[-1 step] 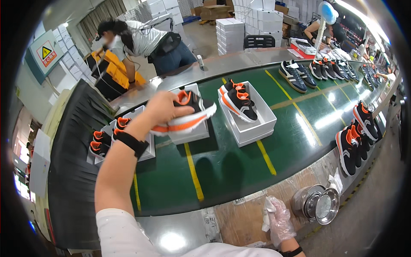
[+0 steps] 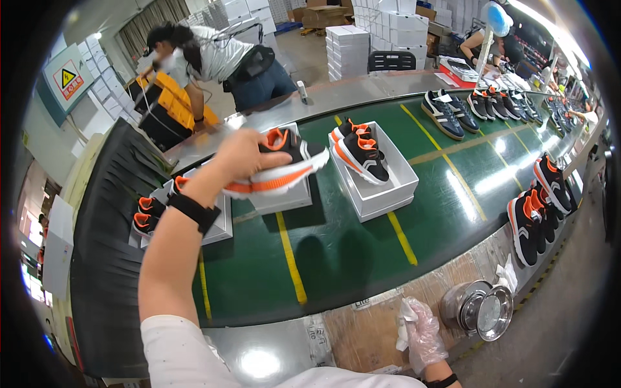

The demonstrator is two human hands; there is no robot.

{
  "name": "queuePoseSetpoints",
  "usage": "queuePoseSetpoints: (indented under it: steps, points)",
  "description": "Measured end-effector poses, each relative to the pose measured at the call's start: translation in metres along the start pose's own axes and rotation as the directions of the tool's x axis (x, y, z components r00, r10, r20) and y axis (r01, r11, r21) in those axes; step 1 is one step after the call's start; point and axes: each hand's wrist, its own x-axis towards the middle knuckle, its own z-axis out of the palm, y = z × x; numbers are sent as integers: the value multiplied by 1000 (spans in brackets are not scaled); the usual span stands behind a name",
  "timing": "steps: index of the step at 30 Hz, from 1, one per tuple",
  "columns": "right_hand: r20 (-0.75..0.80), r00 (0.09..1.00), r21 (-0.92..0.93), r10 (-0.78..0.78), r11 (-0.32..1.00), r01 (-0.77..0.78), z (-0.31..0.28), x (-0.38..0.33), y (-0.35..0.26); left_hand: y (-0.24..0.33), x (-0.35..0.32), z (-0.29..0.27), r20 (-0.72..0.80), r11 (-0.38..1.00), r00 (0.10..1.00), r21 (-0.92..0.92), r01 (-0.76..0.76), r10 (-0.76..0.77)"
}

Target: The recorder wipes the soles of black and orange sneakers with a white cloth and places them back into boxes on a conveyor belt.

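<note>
My left hand (image 2: 242, 155) is closed round a black sneaker (image 2: 284, 152) with orange lining and a white-and-orange sole. It is held above an open white shoebox (image 2: 284, 202), partly hidden behind it. To its right, another white shoebox (image 2: 388, 200) has black-and-orange sneakers (image 2: 363, 155) resting in it. Farther left, behind my wrist, a third shoebox (image 2: 220, 223) is partly covered, with similar sneakers (image 2: 147, 216) about it. My right hand (image 2: 424, 336), in a clear plastic glove, grips a white cloth (image 2: 404, 323) over the cardboard-covered ledge, beside a metal dish (image 2: 495, 313).
The green belt (image 2: 343, 271) with yellow lines runs into a black strip curtain (image 2: 110, 258) at left. More sneakers stand at the right edge (image 2: 527, 226) and far right. Across the belt, a person (image 2: 220, 61) bends over a yellow-and-black crate (image 2: 171, 107).
My left hand, the sneaker and the shoebox behind it have shifted slightly left. The left-hand shoebox has also edged left. My right hand stays in place.
</note>
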Motion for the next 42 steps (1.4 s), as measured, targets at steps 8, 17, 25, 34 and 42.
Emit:
queuePoseSetpoints:
  steps: [8,17,25,34,42]
  points:
    - [63,981,138,184,972,-191,24,7,17,-55,84,15,35,756,931,573,-316,363]
    - [192,981,-36,11,999,-5,33,36,1,-106,95,125,533,363,802,715,-598,270]
    - [132,973,84,190,976,-202,52,56,-33,-156,75,115,521,572,853,693,-439,24]
    - [55,998,66,-34,997,31,43,41,4,-130,29,147,215,852,954,438,-285,209]
    - [107,985,103,136,984,-147,24,42,-19,-123,-9,225,93,931,987,331,-157,133]
